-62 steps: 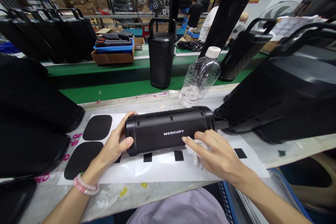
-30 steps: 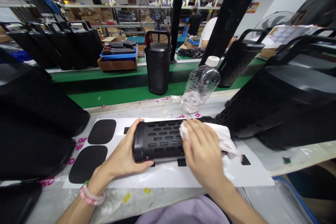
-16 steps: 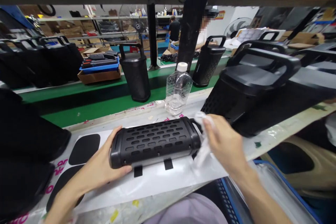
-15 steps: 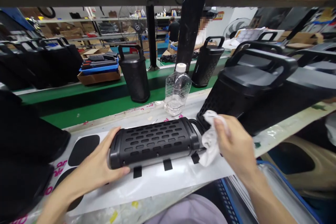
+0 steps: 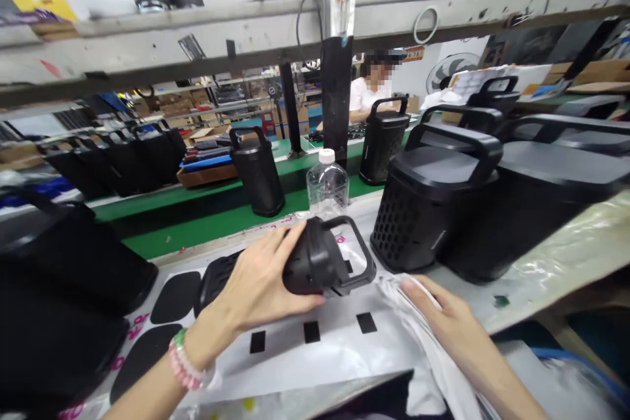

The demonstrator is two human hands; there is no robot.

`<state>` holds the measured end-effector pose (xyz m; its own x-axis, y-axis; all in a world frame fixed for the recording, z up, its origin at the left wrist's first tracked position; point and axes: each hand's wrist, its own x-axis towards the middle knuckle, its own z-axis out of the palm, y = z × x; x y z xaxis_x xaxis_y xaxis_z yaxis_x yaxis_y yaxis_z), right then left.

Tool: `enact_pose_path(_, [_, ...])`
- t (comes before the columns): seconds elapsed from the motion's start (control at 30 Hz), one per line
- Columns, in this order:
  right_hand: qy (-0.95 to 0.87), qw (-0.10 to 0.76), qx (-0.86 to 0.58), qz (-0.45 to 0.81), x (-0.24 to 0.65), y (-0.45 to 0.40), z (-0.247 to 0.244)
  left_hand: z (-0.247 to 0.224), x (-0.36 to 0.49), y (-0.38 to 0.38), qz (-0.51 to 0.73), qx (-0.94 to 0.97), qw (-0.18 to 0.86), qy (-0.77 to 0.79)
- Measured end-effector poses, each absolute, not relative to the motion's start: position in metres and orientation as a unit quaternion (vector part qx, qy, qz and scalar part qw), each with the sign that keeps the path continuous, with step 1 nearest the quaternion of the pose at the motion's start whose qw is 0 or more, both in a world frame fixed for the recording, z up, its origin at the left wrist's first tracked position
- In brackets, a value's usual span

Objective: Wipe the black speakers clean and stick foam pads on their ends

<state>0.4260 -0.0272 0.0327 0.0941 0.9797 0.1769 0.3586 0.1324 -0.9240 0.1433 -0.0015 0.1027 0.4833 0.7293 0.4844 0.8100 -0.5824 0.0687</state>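
A black portable speaker [image 5: 315, 262] with a loop handle lies on its side on the white sheet [image 5: 335, 354], its handle toward the right. My left hand [image 5: 266, 275] is wrapped over the speaker near its handle end, a beaded bracelet on the wrist. To the right of the handle, my right hand [image 5: 438, 308] grips a white cloth [image 5: 418, 321], which hangs down toward the front edge. Behind the speaker stands a clear plastic bottle [image 5: 327, 184] with a white cap. Small black squares [image 5: 312, 332] and larger rounded black pads [image 5: 176, 297] lie on the sheet.
Upright black speakers [image 5: 433, 203] crowd the right side, and dark ones [image 5: 59, 289] stand close at the left. On the green bench [image 5: 197, 223] are a single speaker [image 5: 256, 174] and a brown carton [image 5: 209, 174]. A shelf beam [image 5: 266, 23] crosses above. A person [image 5: 371, 88] sits opposite.
My left hand has shifted from the speaker's far left end to near its handle end, and the speaker has rolled. The cloth now hangs longer from my right hand. The view has tilted up.
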Motion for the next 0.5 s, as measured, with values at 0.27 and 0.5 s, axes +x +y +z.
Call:
enact_pose_path(0.27, [-0.468,0.483,-0.406,0.619,0.386,-0.013,0.035,0.106,0.094,-0.006,-0.434,-0.776,0.045,-0.455])
enact_pose_path(0.5, [-0.625,0.668,-0.35,0.199,0.342,0.007,0.09,0.1,0.084,0.001,-0.501,-0.741,-0.101,-0.436])
